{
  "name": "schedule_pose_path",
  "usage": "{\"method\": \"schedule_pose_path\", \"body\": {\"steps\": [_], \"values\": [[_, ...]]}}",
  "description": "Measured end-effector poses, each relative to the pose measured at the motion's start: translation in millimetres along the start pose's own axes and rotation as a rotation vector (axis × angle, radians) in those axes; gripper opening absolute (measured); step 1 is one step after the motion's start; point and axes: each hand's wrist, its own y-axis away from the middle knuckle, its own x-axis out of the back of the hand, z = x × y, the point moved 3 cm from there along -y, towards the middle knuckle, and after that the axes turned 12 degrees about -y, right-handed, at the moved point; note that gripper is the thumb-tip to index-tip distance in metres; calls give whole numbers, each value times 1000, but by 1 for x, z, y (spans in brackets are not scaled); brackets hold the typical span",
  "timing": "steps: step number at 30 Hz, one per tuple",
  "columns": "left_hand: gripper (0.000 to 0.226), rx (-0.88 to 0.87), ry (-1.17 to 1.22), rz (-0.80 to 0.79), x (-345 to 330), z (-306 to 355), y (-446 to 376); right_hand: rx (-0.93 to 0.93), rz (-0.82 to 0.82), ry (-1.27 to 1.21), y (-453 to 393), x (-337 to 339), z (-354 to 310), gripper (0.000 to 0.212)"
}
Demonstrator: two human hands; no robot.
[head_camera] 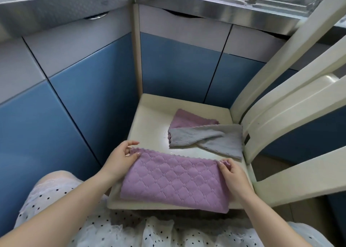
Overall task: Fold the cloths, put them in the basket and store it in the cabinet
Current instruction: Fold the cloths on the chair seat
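While both hands pinch the far corners of the purple quilted cloth (174, 179), left hand (119, 158) at one end and right hand (234, 177) at the other, held well apart, the folding looks barely begun: this cloth lies doubled over on the near part of the cream chair seat (149, 115). Farther back lie a grey cloth (209, 140) and another purple cloth (189, 118), loosely bunched and overlapping. No basket shows. Blue cabinet doors (84, 104) under a steel surface (206, 1) fill the corner behind; storing remains.

no legible txt, labels or nos. anywhere
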Motion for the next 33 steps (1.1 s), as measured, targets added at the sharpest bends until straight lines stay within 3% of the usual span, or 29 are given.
{"method": "schedule_pose_path", "body": {"steps": [11, 14, 17, 19, 22, 26, 30, 33], "values": [[40, 55, -142, 28, -15, -11, -26, 3, 30, 195, -30, -2, 14, 11], [49, 46, -297, 25, -11, -8, -25, 24, 87, 166, -29, 1, 9, 19], [48, -116, -612, 171, -9, -2, -12, 214, 183, 199, -18, 1, 0, 26], [39, -327, -732, 242, -21, 9, 3, 367, 131, 316, -7, -17, -6, 28], [40, -573, -822, 218, -59, 26, 23, 484, -47, 532, 11, -67, -6, 41], [64, -449, -994, 26, -99, 16, 29, 476, -197, 777, 22, -118, -1, 45], [55, -393, -1136, 10, -99, -11, 36, 478, -261, 942, 19, -113, 15, 50], [61, -391, -1185, 22, -87, -23, 33, 443, -281, 1028, 13, -94, 21, 58]]}}
